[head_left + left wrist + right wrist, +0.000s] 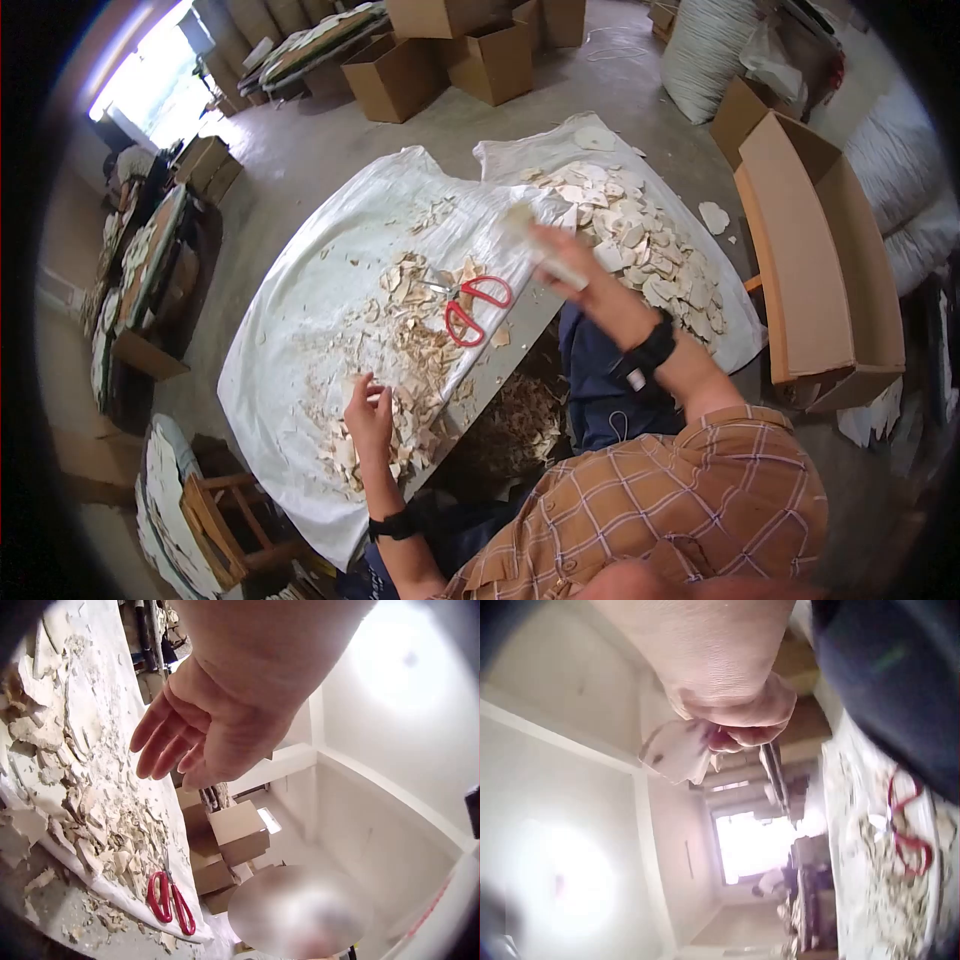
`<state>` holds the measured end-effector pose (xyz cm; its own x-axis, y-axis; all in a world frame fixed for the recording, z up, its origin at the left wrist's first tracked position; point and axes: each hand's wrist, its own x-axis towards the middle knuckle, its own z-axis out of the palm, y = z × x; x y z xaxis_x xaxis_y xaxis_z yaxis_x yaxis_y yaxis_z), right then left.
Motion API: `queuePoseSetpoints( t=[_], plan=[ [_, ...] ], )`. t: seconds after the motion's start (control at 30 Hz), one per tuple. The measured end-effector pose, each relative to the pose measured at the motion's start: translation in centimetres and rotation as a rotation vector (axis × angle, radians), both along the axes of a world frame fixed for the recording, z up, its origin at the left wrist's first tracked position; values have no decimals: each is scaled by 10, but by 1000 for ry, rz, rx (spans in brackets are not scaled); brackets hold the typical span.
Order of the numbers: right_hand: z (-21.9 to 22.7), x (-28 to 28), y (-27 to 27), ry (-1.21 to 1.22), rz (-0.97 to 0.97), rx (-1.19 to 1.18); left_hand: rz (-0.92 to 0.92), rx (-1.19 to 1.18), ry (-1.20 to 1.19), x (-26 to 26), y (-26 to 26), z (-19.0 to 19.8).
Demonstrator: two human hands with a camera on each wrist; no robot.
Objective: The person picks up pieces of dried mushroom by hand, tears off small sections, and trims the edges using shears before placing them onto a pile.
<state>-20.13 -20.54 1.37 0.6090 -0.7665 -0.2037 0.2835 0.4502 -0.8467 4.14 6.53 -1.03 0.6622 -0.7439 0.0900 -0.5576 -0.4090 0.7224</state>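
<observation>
Your right hand (560, 265) is up in the air w/ fingers curled round a pale flat piece (676, 752), blurry in the head view but the wrist cam shows it pinched at the fingertips. It's hovering approx over the counter (520, 335) edge, w/ the bigger pile of pale pieces (640, 240) at its 2 o'clock. Your left hand (368, 408) is relaxed, fingers straight-ish, gripping nothing, resting on the small scrap heap (400, 350) on the white sheet (310, 260). Red scissors (472, 305) lie flat on the sheet, at 1 o'clock from the left hand, btw both hands, touched by neither. A long cardboard box (820, 250) sits at 3 o'clock of the bigger pile, on the floor.
</observation>
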Motion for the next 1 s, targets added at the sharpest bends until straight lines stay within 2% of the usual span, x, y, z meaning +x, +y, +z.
queuePoseSetpoints(
  t=[0.07,0.1,0.13,0.23,0.33,0.5,0.57,0.6,0.63,0.67,0.7,0.77,0.83,0.87,0.9,0.97,1.0],
  plan=[
    [15,-50,-36,-68,-169,24,-10,34,-5,-3,-1,4],
    [6,-81,-59,15,-222,38,-6,39,4,-5,-2,4],
    [-5,-102,-68,52,-403,42,-4,44,16,-8,-5,3],
    [-76,-183,-86,143,-535,267,-12,22,74,-10,-13,-5],
    [-136,-226,-72,275,-728,448,-38,57,64,-11,-18,-15],
    [-193,-259,-87,208,-828,536,-46,111,52,-12,-12,-31],
    [-216,-270,-120,2,-803,502,-54,106,79,-13,-11,-33],
    [-234,-281,-137,40,-707,432,-58,96,108,-12,-10,-34],
    [-216,-275,-134,40,-705,437,-61,83,136,-12,-9,-34],
    [-194,-272,-134,230,-687,470,-56,84,134,-13,-9,-33],
    [-190,-274,-139,422,-663,499,-40,73,166,-14,-8,-32],
    [-190,-275,-143,500,-653,545,-18,61,199,-12,-3,-34],
    [-180,-272,-141,750,-803,456,-87,142,190,-4,7,-43],
    [-218,-295,-155,650,-824,267,-64,245,162,-12,4,-28],
    [-202,-287,-152,650,-811,266,-51,247,162,-12,3,-27],
    [-131,-271,-137,565,-723,368,-74,292,80,-10,7,-30],
    [-111,-270,-134,434,-619,253,-75,282,-14,-7,9,-38]
  ],
)
